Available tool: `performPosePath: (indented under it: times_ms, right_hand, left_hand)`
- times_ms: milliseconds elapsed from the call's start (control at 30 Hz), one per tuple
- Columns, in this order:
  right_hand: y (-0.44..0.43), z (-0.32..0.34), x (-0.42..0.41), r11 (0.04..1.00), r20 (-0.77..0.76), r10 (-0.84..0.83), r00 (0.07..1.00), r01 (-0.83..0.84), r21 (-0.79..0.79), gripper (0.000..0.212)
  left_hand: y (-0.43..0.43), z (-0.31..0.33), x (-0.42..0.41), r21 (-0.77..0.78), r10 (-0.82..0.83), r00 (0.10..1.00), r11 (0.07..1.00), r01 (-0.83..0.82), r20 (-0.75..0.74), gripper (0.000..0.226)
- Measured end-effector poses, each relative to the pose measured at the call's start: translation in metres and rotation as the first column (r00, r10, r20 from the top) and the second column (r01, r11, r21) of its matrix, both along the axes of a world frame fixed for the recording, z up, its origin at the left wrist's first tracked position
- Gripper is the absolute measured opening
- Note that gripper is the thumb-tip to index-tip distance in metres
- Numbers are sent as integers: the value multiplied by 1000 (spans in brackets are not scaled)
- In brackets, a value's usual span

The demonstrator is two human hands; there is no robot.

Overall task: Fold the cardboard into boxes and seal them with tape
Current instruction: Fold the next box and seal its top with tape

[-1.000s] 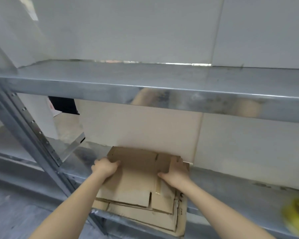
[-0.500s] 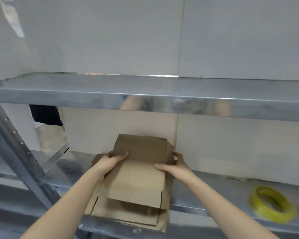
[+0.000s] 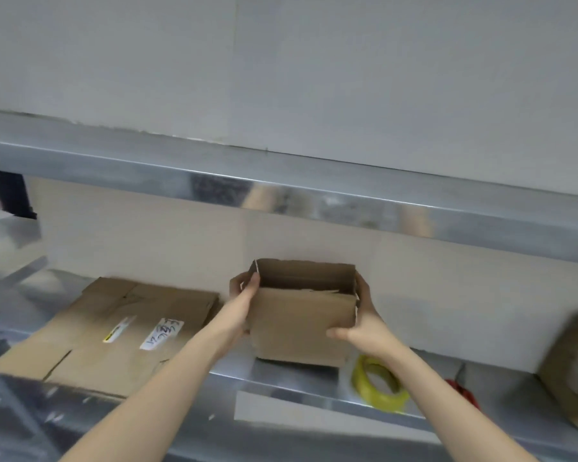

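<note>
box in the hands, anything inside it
Only bare brown inner walls show inside the box. Its floor is hidden behind the near wall, so anything lying low cannot be ruled out.

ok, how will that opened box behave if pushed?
Probably light: the box is thin cardboard, open on top. No tape shows, so it may skew or fold flat. Left hand and right hand hold opposite sides; squeezing could buckle them.

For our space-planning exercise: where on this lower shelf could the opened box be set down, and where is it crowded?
Bare shelf lies behind the yellow tape roll, between the box and the brown bundle. Flattened cardboard crowds the left, a red object the right front.
</note>
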State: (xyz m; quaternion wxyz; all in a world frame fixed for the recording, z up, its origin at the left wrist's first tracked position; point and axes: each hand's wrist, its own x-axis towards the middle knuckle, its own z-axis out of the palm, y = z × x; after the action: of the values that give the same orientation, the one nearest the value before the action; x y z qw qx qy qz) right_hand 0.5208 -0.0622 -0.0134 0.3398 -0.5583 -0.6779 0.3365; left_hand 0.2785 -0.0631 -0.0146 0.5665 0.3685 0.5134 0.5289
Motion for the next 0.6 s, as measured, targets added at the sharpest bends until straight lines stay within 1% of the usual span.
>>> performPosePath:
  times_ms: [33, 100, 133, 200, 300, 367, 433, 533, 600]
  right_hand:
    - [0, -4, 8, 1000, -12, -7, 1000, 7, -16, 129]
    - [-2, -11, 20, 999, -37, -24, 999, 22, -45, 126]
    - [-5, -12, 24, 998, -39, -22, 999, 19, -62, 124]
    - [-7, -14, 31, 998, -47, -19, 999, 16, -66, 124]
    - [-7, -18, 40, 999, -95, -49, 994, 48, -8, 120]
    - [-9, -22, 43, 995, -135, -87, 987, 91, 28, 112]
    - [-10, -25, 44, 991, -164, -109, 980, 121, 59, 102]
    - [-7, -25, 41, 993, -169, -71, 983, 86, 83, 91]
    - [-4, -24, 37, 993, -150, -48, 988, 63, 97, 82]
  left_hand:
    - [-5, -3, 13, 22, -3, 999, 1000, 4, -47, 39]
    - [-13, -6, 35, 79, 8, 991, 997, 3, -134, 42]
    - [-15, -6, 41, 117, 33, 986, 993, -14, -161, 43]
    - [-13, -4, 48, 173, 103, 973, 983, -68, -206, 37]
    - [-7, -3, 48, 231, 153, 939, 969, -82, -307, 26]
    - [-4, -4, 44, 250, 157, 911, 966, -62, -382, 21]
    - [-1, -4, 42, 280, 167, 895, 959, -49, -415, 19]
    - [0, -4, 44, 286, 170, 888, 957, -46, -428, 14]
    - [1, -2, 45, 284, 161, 891, 958, -38, -425, 16]
